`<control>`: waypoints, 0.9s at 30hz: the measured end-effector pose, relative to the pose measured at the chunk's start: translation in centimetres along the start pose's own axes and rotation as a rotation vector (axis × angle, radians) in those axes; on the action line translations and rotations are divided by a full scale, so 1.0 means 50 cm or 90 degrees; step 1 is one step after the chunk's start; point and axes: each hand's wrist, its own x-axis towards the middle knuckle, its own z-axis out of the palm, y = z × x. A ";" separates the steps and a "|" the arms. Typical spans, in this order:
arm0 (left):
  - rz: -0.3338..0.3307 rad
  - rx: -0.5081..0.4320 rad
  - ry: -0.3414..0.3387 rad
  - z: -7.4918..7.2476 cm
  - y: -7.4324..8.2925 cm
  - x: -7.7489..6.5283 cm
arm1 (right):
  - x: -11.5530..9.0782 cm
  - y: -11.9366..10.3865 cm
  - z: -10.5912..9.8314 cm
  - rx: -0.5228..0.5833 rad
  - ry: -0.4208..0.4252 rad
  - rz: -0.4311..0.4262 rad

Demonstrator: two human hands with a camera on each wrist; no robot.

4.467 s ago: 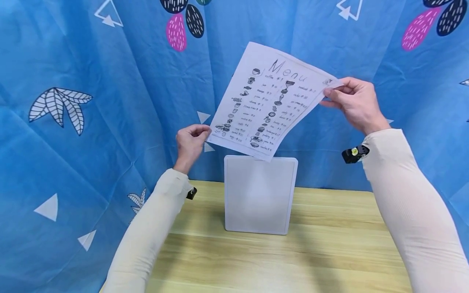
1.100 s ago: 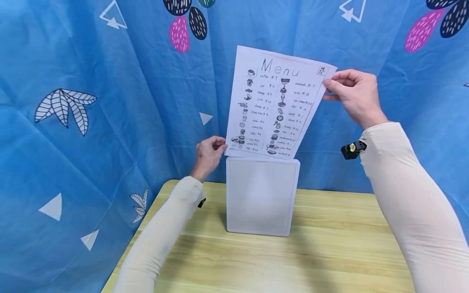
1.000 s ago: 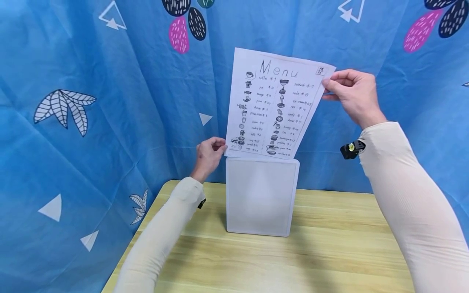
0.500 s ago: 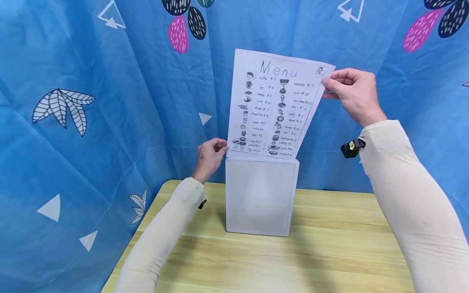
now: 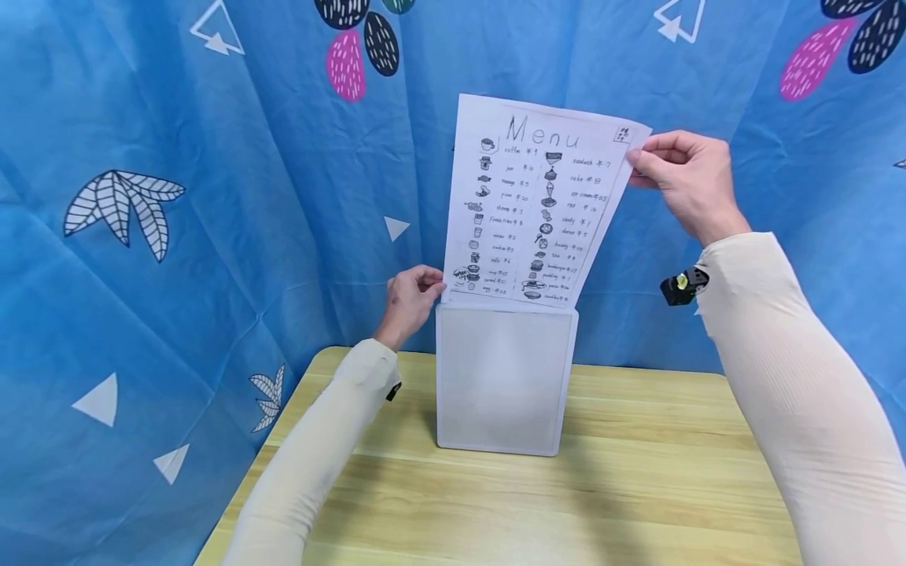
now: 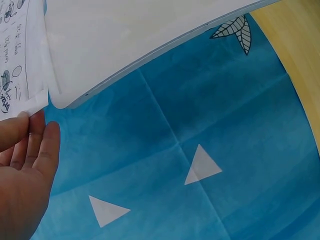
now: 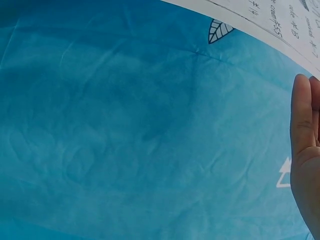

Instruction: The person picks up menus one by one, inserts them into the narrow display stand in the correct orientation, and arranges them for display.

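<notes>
A white paper menu point(image 5: 520, 212), hand-drawn with small food pictures and prices, stands nearly upright in the head view. My left hand point(image 5: 409, 305) pinches its lower left corner between thumb and fingers. At the upper right corner, my right hand point(image 5: 690, 187) grips the sheet's edge. Directly below is a flat white rectangular board with a raised rim point(image 5: 506, 381), upright on the table. The menu's bottom edge meets the board's top edge; whether it sits inside a slot cannot be told. In the left wrist view, the menu corner point(image 6: 22, 65) lies beside the board's rounded corner point(image 6: 62, 97).
The board stands on a light wood-grain table point(image 5: 637, 448). Behind and to the left hangs a blue curtain point(image 5: 212, 204) with leaf and triangle prints, close to the table's edge. A small black camera point(image 5: 683, 286) is strapped to the right wrist.
From a strong tilt with its lower corner in front of the board, the menu has turned more upright above it. My left hand moved right and down with the corner; lately only slight shifts show.
</notes>
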 end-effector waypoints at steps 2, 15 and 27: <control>0.001 0.001 0.000 0.001 0.000 0.002 | 0.000 0.001 -0.001 0.006 0.001 -0.001; -0.026 0.001 -0.023 0.011 -0.010 -0.004 | 0.001 0.008 0.004 -0.013 -0.009 -0.006; -0.012 0.003 -0.024 0.009 -0.023 -0.012 | 0.001 0.002 0.020 -0.002 -0.033 -0.027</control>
